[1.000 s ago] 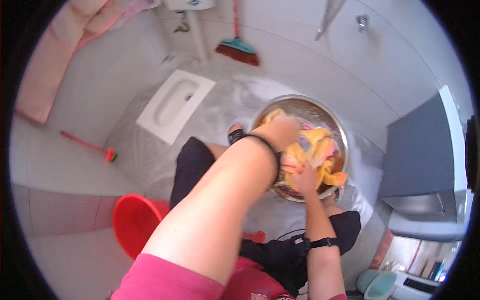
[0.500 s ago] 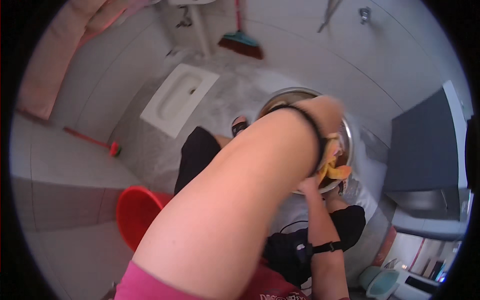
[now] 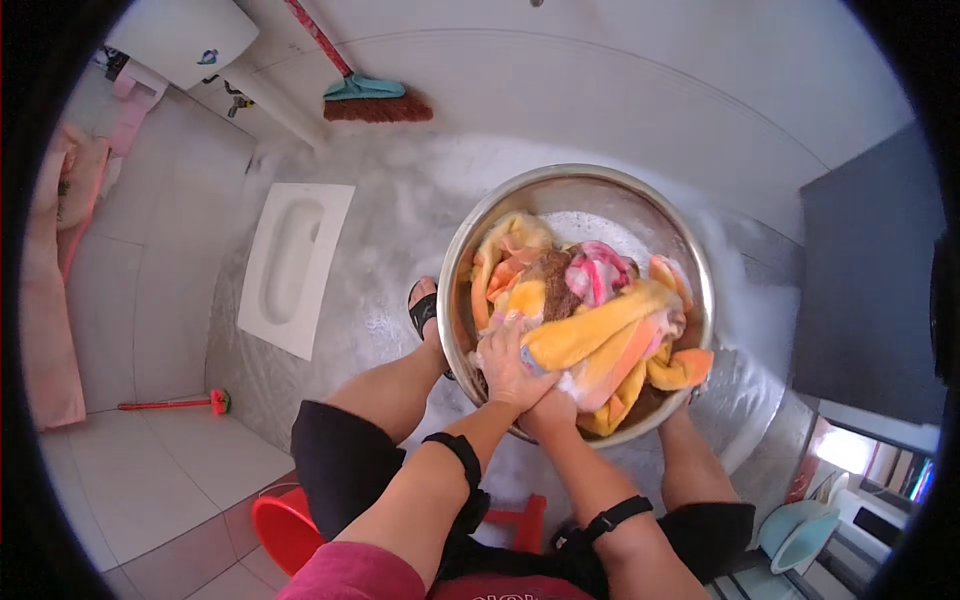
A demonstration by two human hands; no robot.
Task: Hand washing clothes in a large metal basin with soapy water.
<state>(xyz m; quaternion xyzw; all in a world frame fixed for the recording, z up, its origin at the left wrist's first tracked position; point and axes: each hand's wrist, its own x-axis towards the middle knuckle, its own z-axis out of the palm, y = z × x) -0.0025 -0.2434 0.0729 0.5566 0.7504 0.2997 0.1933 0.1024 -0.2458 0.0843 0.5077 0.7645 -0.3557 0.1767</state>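
Together, the bare left arm point(image 3: 410, 500) and the bare right arm point(image 3: 605, 485) slant forward over the near rim of a wide, round stainless-steel basin point(image 3: 640, 205), their wrists close together. Inside the basin, under the hands and spreading ahead and to their right, lies a wet, bunched yellow-and-orange plush cloth point(image 3: 600, 335), one corner reaching the right rim. The left hand point(image 3: 512, 368) presses palm down on the cloth, fingers spread and pointing forward, thumb toward the right hand point(image 3: 550, 408). That one sits just beside and lower; the left hand and the cloth hide its fingers, so I cannot tell whether they grip.

Well to the right of the hands stands a flat, dark-grey cabinet point(image 3: 870, 290). Left of the left hand, a white ceramic squat toilet point(image 3: 290, 265) is set in the floor. Behind that hand, beyond the bent left leg, which partly blocks it, is a red plastic bucket point(image 3: 280, 525). Ahead and left, a broom point(image 3: 370, 97) with a teal head and brown bristles stands at the wall. Farther left is a small red-handled brush point(image 3: 175, 404).
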